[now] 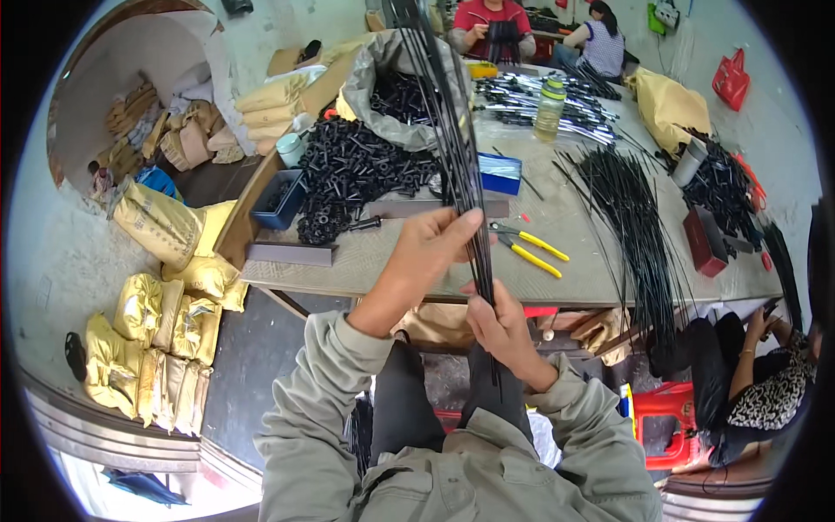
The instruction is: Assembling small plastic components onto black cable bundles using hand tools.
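You have the bundle of thin black strips (pixel 461 157) upright in front of you, over the near edge of the bench (pixel 583 278), with both hands on it. Your left hand (pixel 428 255) comes in from the left and pinches the bundle between thumb and fingers, higher up; your right hand (pixel 509 331) closes round it lower down, thumb against the strips, just below the left. The long axis runs steeply, the upper end leaning a little left and reaching over the bench, the lower tips poking out past your right hand toward your lap. So the right hand is nearer the lower ends and the left nearer the long upper length. To the right of the bundle lie the yellow-handled cutters (pixel 539 248), near your left hand's thumb, and farther right a loose pile of similar black strips (pixel 626 209).
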Demonstrator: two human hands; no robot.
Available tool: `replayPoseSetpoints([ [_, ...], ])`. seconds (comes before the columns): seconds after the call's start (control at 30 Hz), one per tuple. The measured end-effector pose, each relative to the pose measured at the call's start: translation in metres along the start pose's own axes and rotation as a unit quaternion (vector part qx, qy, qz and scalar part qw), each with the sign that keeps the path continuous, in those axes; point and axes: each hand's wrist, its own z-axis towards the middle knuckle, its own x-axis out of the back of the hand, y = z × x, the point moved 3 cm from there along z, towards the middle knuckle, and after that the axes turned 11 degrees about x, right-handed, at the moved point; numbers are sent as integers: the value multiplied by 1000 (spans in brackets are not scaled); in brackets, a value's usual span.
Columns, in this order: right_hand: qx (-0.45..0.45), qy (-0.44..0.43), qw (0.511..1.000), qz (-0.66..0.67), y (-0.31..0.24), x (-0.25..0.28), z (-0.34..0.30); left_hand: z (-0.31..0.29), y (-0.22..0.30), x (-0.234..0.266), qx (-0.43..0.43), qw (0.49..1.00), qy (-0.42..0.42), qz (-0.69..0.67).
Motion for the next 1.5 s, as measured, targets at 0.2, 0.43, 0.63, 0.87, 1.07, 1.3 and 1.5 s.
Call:
replayPoseSetpoints([
  [0.2, -36, -57, 996, 61, 6, -8, -25, 8, 15, -6, -103, 953, -29, -282],
  [0.43, 37, -6, 999, -34, 11, -1, -8, 7, 6, -2, -63, 959, 7, -275],
  [0.63, 55, 19, 991, -123, 7, -5, -5, 12, 5, -3, -69, 932, 42, -352],
  [0.87, 66, -48, 993, -90, 21, 14, -3, 27, 6, -18, -30, 961, 56, -270],
  [1.07, 325, 120, 827, -443, -94, 73, -14, 11, 0, 9, -69, 949, 86, -294],
  [1.3, 455, 742, 28, -491, -205, 184, -145, 16, -4, -14, -94, 960, 8, -264],
  [1.5, 666, 515, 263, -471, -235, 197, -151, 26, -5, -11, -95, 952, 2, -292],
])
